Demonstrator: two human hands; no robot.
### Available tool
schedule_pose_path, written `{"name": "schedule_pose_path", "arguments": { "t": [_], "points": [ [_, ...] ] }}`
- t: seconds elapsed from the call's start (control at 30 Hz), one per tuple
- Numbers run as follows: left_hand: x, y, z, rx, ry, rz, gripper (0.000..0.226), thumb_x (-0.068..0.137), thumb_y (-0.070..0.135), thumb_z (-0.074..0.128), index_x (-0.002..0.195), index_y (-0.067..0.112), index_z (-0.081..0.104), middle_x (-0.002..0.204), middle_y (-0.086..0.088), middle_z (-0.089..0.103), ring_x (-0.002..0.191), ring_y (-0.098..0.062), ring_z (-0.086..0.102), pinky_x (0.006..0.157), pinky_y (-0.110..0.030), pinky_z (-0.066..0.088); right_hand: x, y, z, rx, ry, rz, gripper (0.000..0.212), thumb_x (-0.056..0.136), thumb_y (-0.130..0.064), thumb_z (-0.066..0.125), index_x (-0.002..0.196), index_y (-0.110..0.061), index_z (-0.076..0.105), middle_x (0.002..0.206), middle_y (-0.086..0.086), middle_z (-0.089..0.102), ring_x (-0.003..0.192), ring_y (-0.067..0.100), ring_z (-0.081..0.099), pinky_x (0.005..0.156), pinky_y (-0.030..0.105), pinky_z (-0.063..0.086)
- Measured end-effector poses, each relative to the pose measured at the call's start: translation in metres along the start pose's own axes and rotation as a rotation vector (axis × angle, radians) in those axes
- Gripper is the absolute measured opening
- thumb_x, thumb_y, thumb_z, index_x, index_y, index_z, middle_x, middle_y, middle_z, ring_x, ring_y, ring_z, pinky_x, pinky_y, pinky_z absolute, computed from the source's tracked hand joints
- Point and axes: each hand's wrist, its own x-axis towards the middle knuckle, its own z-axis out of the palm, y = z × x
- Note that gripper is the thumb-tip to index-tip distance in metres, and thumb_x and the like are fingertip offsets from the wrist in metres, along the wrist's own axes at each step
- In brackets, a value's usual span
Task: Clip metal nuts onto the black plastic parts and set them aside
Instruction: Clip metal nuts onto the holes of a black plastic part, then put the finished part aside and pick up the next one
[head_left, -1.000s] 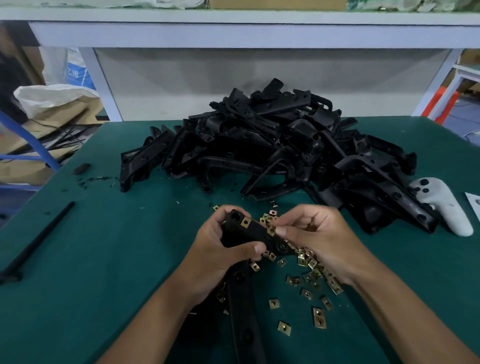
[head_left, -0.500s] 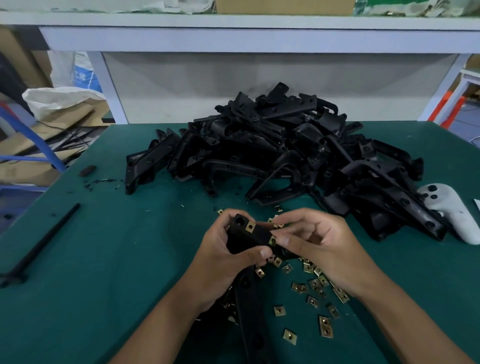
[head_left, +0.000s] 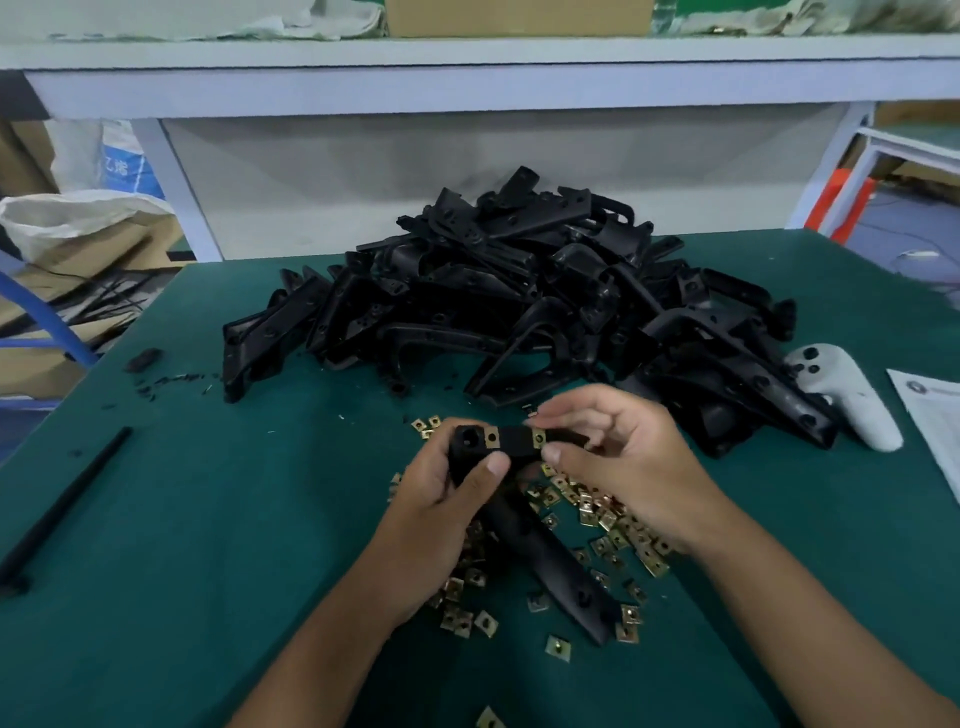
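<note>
Black plastic part (head_left: 511, 525) being gripped by left hand (head_left: 447, 499); second metal nut (head_left: 538, 438), newly seated, being pinched by right hand (head_left: 618, 457)

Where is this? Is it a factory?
Probably a small factory assembly bench. A big heap of identical black plastic parts sits on a green work mat, loose brass-coloured metal clip nuts are scattered about, and cardboard boxes stand beside it.

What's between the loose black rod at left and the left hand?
Head view: bare green mat only. Nothing lies between the black rod and the left hand.
</note>
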Motion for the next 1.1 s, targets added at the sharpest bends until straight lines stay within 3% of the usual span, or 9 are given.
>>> {"name": "schedule_pose_path", "arguments": {
  "t": [0.23,0.37,0.57,0.67,0.73,0.87,0.93,1.03,1.1],
  "points": [
    [-0.022,0.036,0.076,-0.059,-0.161,-0.025,0.027,0.083,0.070,0.064,0.106,0.057,0.065,0.083,0.025,0.069,0.077,0.007,0.066,0.083,-0.018,0.053,-0.078,-0.047,-0.050,0.061,0.250,-0.018,0.022,0.085,-0.015,0.076,0.096,-0.033,0.072,0.108,-0.005,0.077,0.087,0.026,0.050,0.079,0.035,0.047],
    [-0.030,0.050,0.156,-0.035,-0.380,0.063,0.025,0.085,0.064,0.061,0.104,0.047,0.065,0.089,0.012,0.065,0.082,-0.003,0.063,0.076,-0.015,0.047,-0.162,-0.066,-0.092,-0.013,0.593,-0.088,0.025,0.076,-0.016,0.079,0.089,-0.036,0.073,0.101,-0.001,0.078,0.083,0.008,0.065,0.069,0.015,0.047],
    [-0.066,0.029,0.287,0.098,-0.646,0.061,0.017,0.096,0.042,0.057,0.091,0.026,0.058,0.068,0.011,0.053,0.061,-0.003,0.047,0.059,-0.020,0.036,-0.302,-0.052,-0.135,-0.149,1.024,0.031,0.017,0.075,-0.017,0.083,0.085,-0.026,0.073,0.093,0.003,0.074,0.069,0.007,0.063,0.060,0.016,0.049],
    [-0.088,0.013,0.338,0.177,-0.759,0.015,0.013,0.101,0.032,0.057,0.110,0.024,0.061,0.095,0.013,0.060,0.088,-0.005,0.055,0.079,-0.023,0.042,-0.361,-0.032,-0.149,-0.257,1.187,0.204,0.014,0.082,-0.009,0.078,0.088,-0.020,0.073,0.093,0.008,0.073,0.073,0.011,0.066,0.063,0.018,0.052],
    [-0.104,0.005,0.354,0.402,-0.831,0.068,0.041,0.101,0.043,0.054,0.138,0.026,0.048,0.132,0.009,0.051,0.124,-0.010,0.047,0.099,-0.021,0.033,-0.393,-0.014,-0.160,-0.409,1.267,0.363,0.017,0.087,-0.004,0.076,0.089,-0.021,0.073,0.091,-0.001,0.075,0.082,0.016,0.071,0.068,0.019,0.055],
    [-0.109,0.006,0.338,0.467,-0.812,0.155,0.043,0.099,0.047,0.054,0.138,0.030,0.048,0.138,0.013,0.052,0.131,-0.007,0.044,0.104,-0.016,0.028,-0.419,0.015,-0.171,-0.665,1.278,0.627,0.025,0.085,-0.016,0.080,0.084,-0.039,0.072,0.108,-0.008,0.073,0.092,0.005,0.067,0.075,0.016,0.051],
    [-0.095,0.010,0.309,0.424,-0.703,0.207,0.031,0.098,0.040,0.056,0.127,0.029,0.057,0.127,0.013,0.061,0.121,-0.005,0.052,0.106,-0.021,0.036,-0.401,0.025,-0.170,-0.642,1.204,0.562,0.023,0.084,-0.023,0.078,0.092,-0.044,0.072,0.105,-0.012,0.074,0.094,0.007,0.068,0.077,0.009,0.052],
    [-0.064,0.017,0.238,0.419,-0.456,0.261,0.024,0.097,0.045,0.051,0.116,0.033,0.060,0.113,0.020,0.066,0.109,0.006,0.056,0.096,-0.013,0.040,-0.338,0.036,-0.162,-0.680,1.040,0.377,0.019,0.084,-0.033,0.081,0.099,-0.040,0.072,0.108,-0.014,0.071,0.099,0.014,0.069,0.085,0.030,0.055],
    [-0.044,0.021,0.180,0.444,-0.283,0.242,0.022,0.097,0.054,0.046,0.110,0.042,0.058,0.109,0.026,0.065,0.107,0.010,0.057,0.087,-0.009,0.042,-0.281,0.031,-0.145,-0.694,0.872,0.225,0.016,0.086,-0.041,0.080,0.098,-0.043,0.069,0.108,-0.020,0.070,0.097,0.005,0.068,0.083,0.023,0.054]
  ]
}}
